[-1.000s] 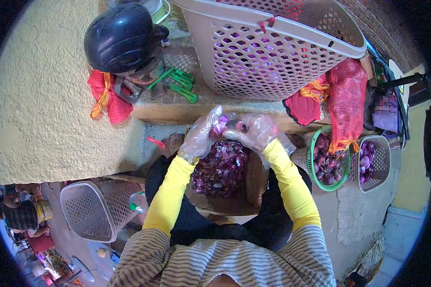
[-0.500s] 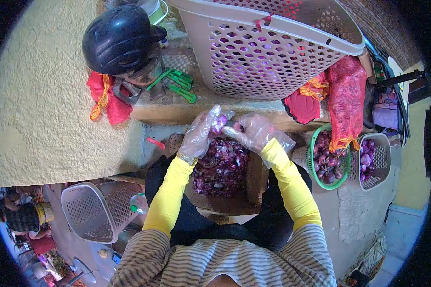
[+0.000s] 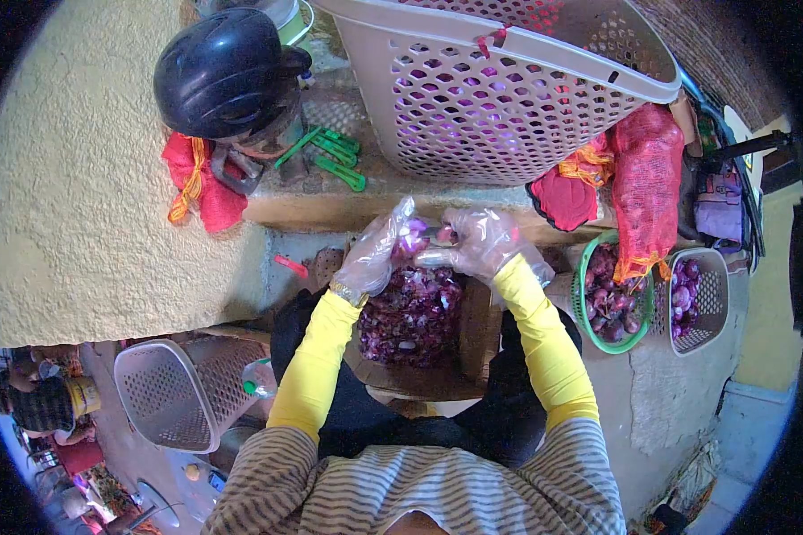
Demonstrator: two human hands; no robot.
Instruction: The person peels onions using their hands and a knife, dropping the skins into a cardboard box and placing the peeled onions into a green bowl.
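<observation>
My left hand (image 3: 374, 253), in a clear plastic glove, is closed around a purple-red onion (image 3: 411, 239). Close beside it my right hand (image 3: 484, 242), gloved the same way, is closed on a small dark blade-like tool (image 3: 435, 234) that points toward the onion; its handle is hidden by the fingers. Both hands are above a pile of purple onion skins (image 3: 410, 316) lying in a cardboard box (image 3: 475, 352) between my knees.
A large perforated basket (image 3: 379, 98) with onions stands on the ledge ahead, near a black helmet (image 3: 219, 76) and green clips (image 3: 337, 160). On the right are a green-rimmed basket (image 3: 583, 308) and a grey basket (image 3: 718, 308) of onions. Another basket (image 3: 165, 392) lies left.
My right hand has turned and shifted slightly, and its fingers have moved near the onion. My left hand stays almost in place, still holding the onion.
</observation>
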